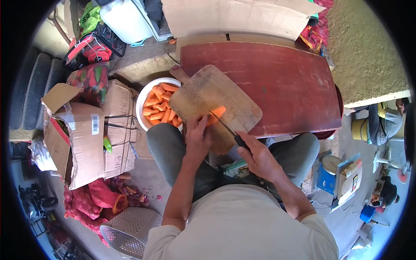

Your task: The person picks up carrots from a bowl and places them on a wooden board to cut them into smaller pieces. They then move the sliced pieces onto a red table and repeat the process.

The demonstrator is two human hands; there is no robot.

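A wooden cutting board point(212, 89) with a handle lies tilted across the edge of the red table and over my lap. On it is an orange piece of carrot point(218, 113). My left hand point(198, 138) has its fingers closed at the carrot's near end, partly hiding it. My right hand point(260, 155) is wrapped around the black handle of a knife point(225, 127). The blade lies against the carrot, its tip pointing away from me. Left of the board stands a white bowl point(141, 103) holding many cut carrots point(158, 102), and the board covers part of its rim.
The red table point(299, 91) stretches ahead and right. Cardboard boxes point(80, 138) and a bag of peppers point(93, 80) stand left. Below them lie red net sacks point(86, 201) and a grey plastic basket point(130, 232). Another person point(383, 123) is far right.
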